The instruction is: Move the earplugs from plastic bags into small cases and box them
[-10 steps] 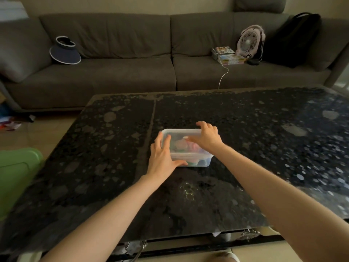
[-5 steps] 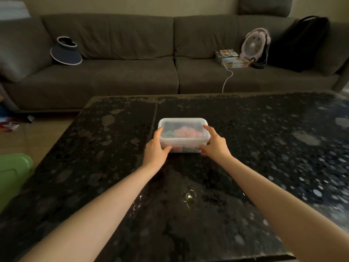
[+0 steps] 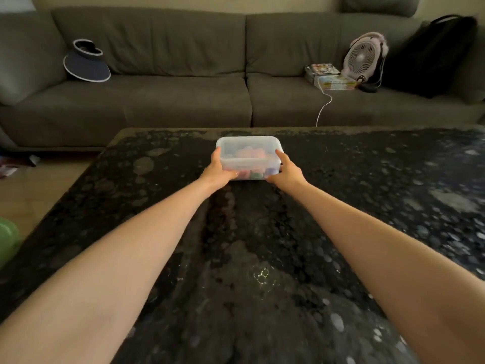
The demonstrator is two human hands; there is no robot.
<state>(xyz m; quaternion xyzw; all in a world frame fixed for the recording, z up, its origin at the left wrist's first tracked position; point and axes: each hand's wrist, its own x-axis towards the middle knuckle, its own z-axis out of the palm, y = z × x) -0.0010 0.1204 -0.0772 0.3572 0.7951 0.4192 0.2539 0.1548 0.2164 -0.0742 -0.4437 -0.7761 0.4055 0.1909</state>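
Clasping a translucent lidded plastic box [image 3: 248, 153] by its ends, left hand [image 3: 217, 172] and right hand [image 3: 288, 172] hold it on a speckled black table [image 3: 262, 232]; pink and green shapes blur inside.

Sofa [image 3: 157, 101], visor [image 3: 86, 67], fan [image 3: 363, 57], perhaps books [image 3: 330, 77], bag [image 3: 430, 53]
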